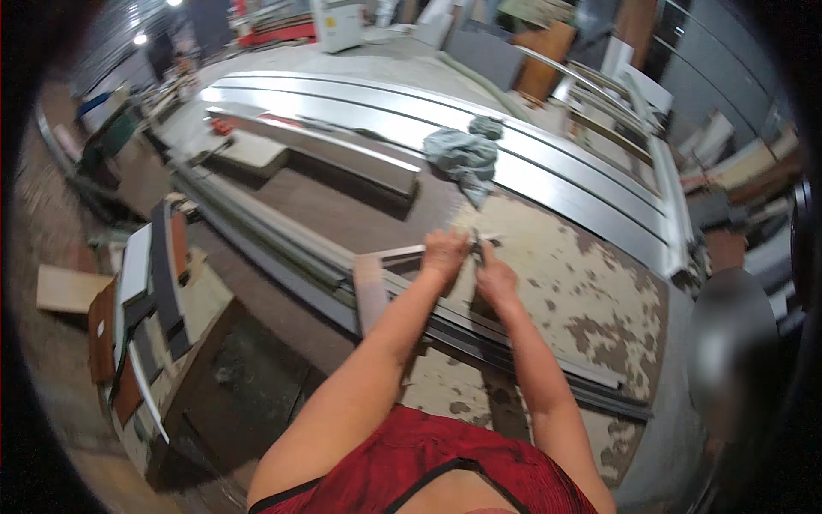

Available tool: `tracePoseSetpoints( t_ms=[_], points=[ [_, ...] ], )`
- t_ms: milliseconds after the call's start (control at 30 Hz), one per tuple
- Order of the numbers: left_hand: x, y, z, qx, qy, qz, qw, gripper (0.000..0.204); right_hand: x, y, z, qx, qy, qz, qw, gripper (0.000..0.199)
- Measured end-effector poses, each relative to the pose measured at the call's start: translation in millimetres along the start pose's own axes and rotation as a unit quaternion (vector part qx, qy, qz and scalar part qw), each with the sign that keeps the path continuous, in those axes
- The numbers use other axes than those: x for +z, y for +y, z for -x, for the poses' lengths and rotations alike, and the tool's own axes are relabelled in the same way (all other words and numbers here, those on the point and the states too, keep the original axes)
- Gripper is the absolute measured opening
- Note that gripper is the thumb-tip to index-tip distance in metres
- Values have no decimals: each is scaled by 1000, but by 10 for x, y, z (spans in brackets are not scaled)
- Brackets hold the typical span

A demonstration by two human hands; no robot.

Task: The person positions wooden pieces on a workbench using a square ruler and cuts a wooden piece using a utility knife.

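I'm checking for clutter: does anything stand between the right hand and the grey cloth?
Nothing bulky visible does. A small dark object, too blurred to identify, shows at the right hand; beyond it, the patchy tabletop runs to the grey cloth.

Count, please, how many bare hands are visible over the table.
2: the left hand near the picture's middle, and the right hand close beside it, both nearer the camera than the crumpled grey cloth. Others may be hidden toward the blurred right edge.
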State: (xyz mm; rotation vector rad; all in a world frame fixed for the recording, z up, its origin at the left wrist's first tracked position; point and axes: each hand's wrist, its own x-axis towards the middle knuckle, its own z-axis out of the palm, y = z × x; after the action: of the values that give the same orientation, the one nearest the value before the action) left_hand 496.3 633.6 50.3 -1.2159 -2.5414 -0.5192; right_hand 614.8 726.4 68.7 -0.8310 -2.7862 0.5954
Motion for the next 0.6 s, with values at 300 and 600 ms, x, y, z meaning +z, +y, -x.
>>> tracePoseSetpoints(
  t_ms=[300,600],
  points=[
    [-68,19,29,20,24,-10,999,23,-152,-81,300,4,-20,14,1000,62],
    [-68,48,27,9,-6,-17,1000,23,-167,-202,101,36,-48,19,998,64]
  ],
)
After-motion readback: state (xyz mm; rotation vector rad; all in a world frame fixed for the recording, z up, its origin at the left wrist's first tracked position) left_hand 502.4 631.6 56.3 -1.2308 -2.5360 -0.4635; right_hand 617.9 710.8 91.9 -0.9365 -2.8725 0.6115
